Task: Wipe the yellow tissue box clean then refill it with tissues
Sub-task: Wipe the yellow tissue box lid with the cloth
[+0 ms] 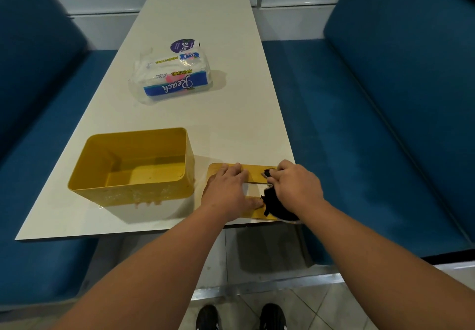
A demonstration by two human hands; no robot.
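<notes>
Left hand [228, 188] flat on lid [253, 169] near table [195, 21] edge; right hand [295, 185] grips black cloth [279, 207].

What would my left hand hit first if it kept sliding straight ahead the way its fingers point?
Nothing soon, probably: the left hand lies flat on the yellow lid, fingers pointing up the table, bare ahead. The paper towel pack sits left of that line.
</notes>
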